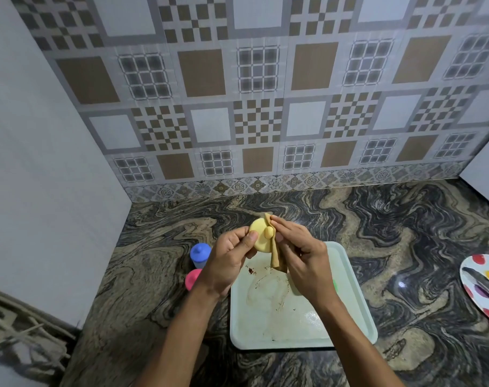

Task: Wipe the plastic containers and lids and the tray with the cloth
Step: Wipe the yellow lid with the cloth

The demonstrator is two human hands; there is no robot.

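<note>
The left hand [229, 258] pinches the yellow lid [258, 236] by its rim; the right hand [299, 255] pinches the tan cloth [275, 256] against it. Rotating the lid should carry the cloth around the knob [269, 232].

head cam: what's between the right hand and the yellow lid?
A tan cloth. The right hand pinches it against the right edge of the yellow lid, which the left hand grips. Seen in the head view.

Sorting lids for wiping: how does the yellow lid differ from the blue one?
The yellow lid is held up by the left hand against the cloth; the blue lid sits on its clear container, untouched. Yellow faces the camera; blue faces up. Both are round with a knob.
</note>
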